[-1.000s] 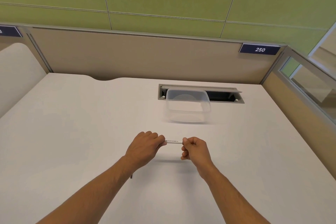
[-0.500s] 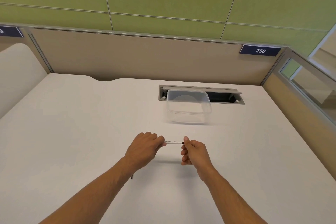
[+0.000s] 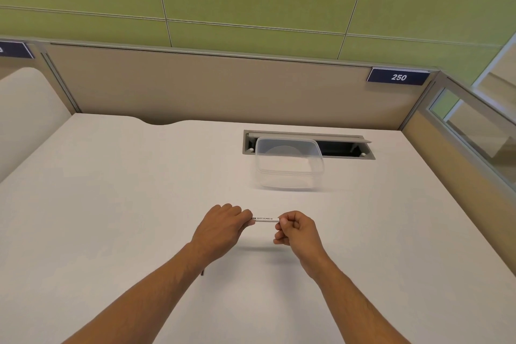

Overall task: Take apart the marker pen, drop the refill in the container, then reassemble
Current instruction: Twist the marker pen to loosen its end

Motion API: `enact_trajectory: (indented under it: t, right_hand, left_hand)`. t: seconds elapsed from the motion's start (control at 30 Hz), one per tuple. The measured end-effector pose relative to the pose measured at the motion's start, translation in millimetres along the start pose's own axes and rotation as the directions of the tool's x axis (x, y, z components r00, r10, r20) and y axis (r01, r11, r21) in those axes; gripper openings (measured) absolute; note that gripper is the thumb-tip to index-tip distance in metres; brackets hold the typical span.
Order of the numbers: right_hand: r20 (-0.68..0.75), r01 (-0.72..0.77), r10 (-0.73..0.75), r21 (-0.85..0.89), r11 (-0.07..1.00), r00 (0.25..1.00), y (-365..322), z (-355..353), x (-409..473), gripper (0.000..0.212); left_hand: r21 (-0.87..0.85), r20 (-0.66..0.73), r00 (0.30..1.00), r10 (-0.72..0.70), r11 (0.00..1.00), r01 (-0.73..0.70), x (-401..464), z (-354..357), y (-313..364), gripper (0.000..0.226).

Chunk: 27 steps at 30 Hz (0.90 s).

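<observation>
I hold the marker pen (image 3: 265, 219) level above the white desk (image 3: 117, 204), its printed white barrel showing between my two hands. My left hand (image 3: 223, 225) is closed over the pen's left end, knuckles up, and hides that end entirely. My right hand (image 3: 297, 229) pinches the right end between thumb and forefinger, the remaining fingers curled into the palm. The pen's shadow lies on the desk just below and nearer to me. The clear plastic container (image 3: 289, 165) stands open beyond the pen, well apart from both hands, its far rim overlapping the cable slot (image 3: 346, 146) cut into the desk. A small dark object (image 3: 202, 272) shows at the edge of my left forearm; I cannot tell what it is. To the left the desk surface lies bare out to its edge. The beige partition (image 3: 195, 86) bounds the far edge, and a glazed screen (image 3: 474, 131) bounds the right.
</observation>
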State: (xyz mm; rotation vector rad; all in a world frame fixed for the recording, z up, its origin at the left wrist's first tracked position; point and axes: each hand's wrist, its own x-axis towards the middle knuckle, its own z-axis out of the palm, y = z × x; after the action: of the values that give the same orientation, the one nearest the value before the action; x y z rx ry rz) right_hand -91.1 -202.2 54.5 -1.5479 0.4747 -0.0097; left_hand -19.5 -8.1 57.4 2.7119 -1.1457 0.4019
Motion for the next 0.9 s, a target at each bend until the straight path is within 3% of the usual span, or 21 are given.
enact_trajectory:
  t: [0.17, 0.27, 0.37, 0.63, 0.9]
  right_hand:
    - [-0.043, -0.027, 0.030, 0.061, 0.998, 0.999, -0.3, 1.5, 1.0, 0.014]
    - [-0.076, -0.089, 0.093, 0.048, 0.995, 0.993, -0.9, 1.4, 2.0, 0.035]
    - [-0.060, -0.130, 0.129, -0.021, 0.991, 0.990, -0.3, -0.2, 1.5, 0.041]
    - [-0.013, -0.041, 0.039, -0.146, 0.988, 0.999, -3.1, -3.6, -2.2, 0.016]
    - [-0.061, 0.088, -0.097, -0.140, 0.986, 0.993, -6.6, 0.0, -4.5, 0.020]
  left_hand:
    - [-0.006, -0.007, 1.000, -0.007, 1.000, 0.007, 0.7, -2.5, 2.4, 0.041]
    - [-0.012, -0.002, 1.000, 0.001, 1.000, -0.001, 0.9, -3.0, 3.5, 0.042]
    - [-0.016, 0.005, 1.000, 0.005, 1.000, -0.005, 0.9, -2.8, 2.9, 0.041]
    - [-0.030, 0.029, 1.000, 0.009, 1.000, -0.008, -2.6, -0.6, 0.1, 0.043]
    - [-0.069, 0.024, 1.000, -0.012, 0.998, 0.013, -0.4, -0.8, -0.6, 0.045]
